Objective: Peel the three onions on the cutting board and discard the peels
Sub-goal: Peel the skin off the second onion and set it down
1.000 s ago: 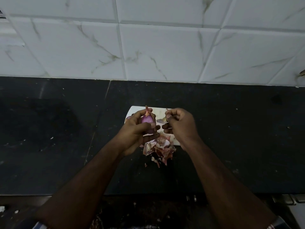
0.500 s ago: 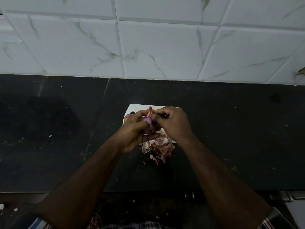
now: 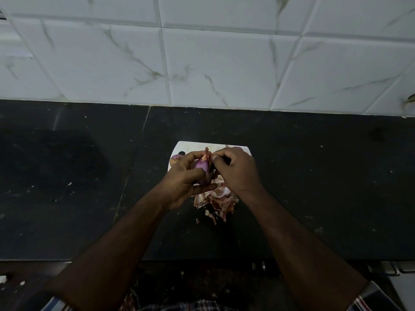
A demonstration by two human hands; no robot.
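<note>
My left hand grips a purple onion upright above the white cutting board. My right hand pinches a strip of reddish skin at the onion's top right side. Another onion peeks out at the board's left edge, behind my left hand. A heap of loose peels lies at the board's near edge and spills onto the dark counter. Much of the board is hidden by my hands.
The black stone counter runs left and right, with small specks scattered on it. A white marbled tile wall rises behind it. The counter's front edge is near my body, with drawer handles at the lower right.
My right hand, apart from the onion a second ago, has come back to it and now pinches skin at its top. The left hand keeps holding the onion.
</note>
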